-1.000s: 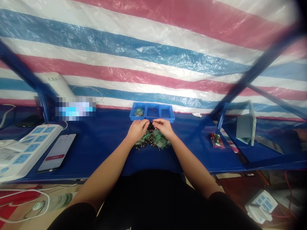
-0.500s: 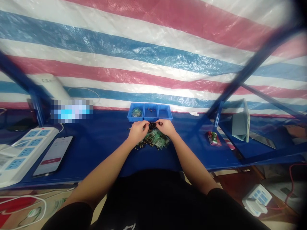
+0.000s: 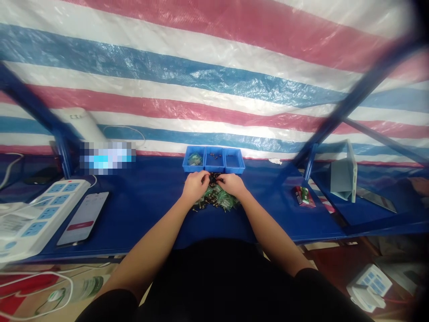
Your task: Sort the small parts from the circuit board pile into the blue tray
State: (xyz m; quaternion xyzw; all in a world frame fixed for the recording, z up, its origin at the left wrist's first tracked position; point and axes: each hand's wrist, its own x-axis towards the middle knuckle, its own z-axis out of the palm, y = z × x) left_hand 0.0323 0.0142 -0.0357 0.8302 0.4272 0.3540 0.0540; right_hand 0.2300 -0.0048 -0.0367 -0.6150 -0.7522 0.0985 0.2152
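Hands [image 3: 213,184] closer together on small black part [image 3: 212,179]

Both bare forearms run forward from the body and converge like the sides of a narrow wedge, the left arm slanting up toward one o'clock and the right arm toward eleven o'clock. The left hand [image 3: 195,185] is knuckles-up with its fingers curled inward and the tips pinched together, pointing toward three o'clock. The right hand [image 3: 232,184] mirrors it, fingers bent and tips pinched toward nine o'clock, so the two sets of fingertips almost meet at twelve o'clock, both wrists held low and nearly straight.
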